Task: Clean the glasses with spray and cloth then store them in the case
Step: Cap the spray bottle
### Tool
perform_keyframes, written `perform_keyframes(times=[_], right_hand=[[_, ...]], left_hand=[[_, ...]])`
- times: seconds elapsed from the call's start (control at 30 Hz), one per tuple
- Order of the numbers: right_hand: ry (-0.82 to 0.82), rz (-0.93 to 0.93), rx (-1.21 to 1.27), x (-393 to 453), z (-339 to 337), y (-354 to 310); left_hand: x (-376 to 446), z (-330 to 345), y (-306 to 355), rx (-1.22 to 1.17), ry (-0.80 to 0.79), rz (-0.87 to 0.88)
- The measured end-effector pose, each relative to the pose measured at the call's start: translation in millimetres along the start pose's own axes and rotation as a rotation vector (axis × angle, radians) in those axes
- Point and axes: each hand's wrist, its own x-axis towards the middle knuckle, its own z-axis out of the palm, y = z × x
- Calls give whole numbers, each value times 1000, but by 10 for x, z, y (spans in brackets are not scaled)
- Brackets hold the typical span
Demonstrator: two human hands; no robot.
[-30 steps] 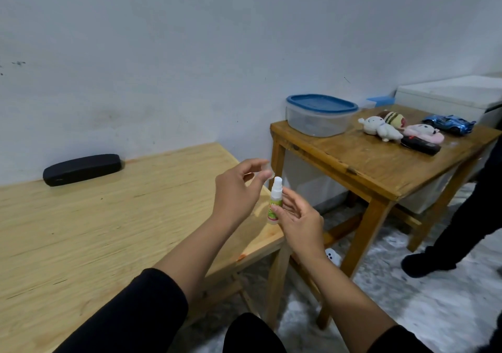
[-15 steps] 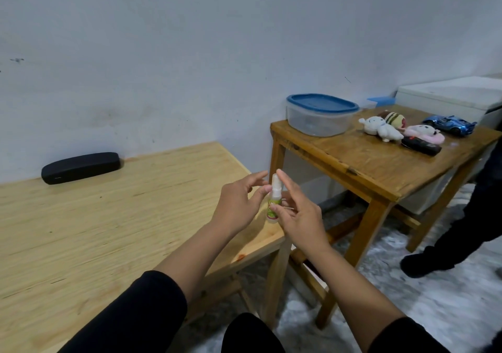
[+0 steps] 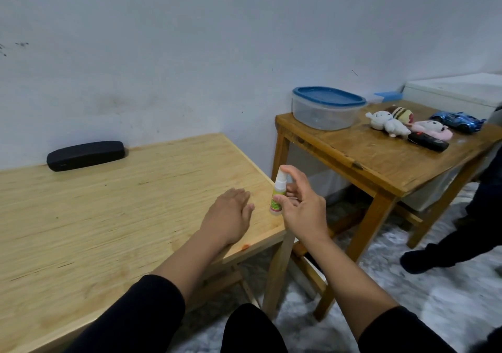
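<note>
Pale wall behind, and from the head view we look down on a light wooden table (image 3: pixel 108 216) with a black glasses case (image 3: pixel 85 155) closed at its far edge by the wall. Our right hand (image 3: pixel 301 211) grips the small spray bottle (image 3: pixel 278 193) upright at the table's near corner, forefinger arched over the nozzle. Our left hand (image 3: pixel 231 214) rests flat on the wood just beside it, fingers relaxed, holding nothing. Neither glasses nor cloth show anywhere. We judge the spraying comes first, so we should fetch the glasses, aim the nozzle at a lens, and press lightly.
</note>
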Motion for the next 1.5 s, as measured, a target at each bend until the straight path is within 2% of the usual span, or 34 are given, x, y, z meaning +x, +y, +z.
perform_keyframes(times=[0.23,0.37,0.63,0.9,1.3,1.5], right_hand=[[-23,13,-3,-21,95,-87],[-64,34,107,115,248,-264],[-137,14,231,675,1075,-692],[-268,-4,249,1093,2085,-960],[-272,21,257,1718,3320,-953],[-270,-100,171,1856,3624,-876]], left_hand=[[-16,-52,3,-67,62,-33],[-8,-285,-189,-79,143,-93],[-41,-958,-1231,-22,185,-388],[-62,-1138,-2066,101,180,-574],[15,-970,-2292,209,190,-569],[20,-936,-2329,191,199,-564]])
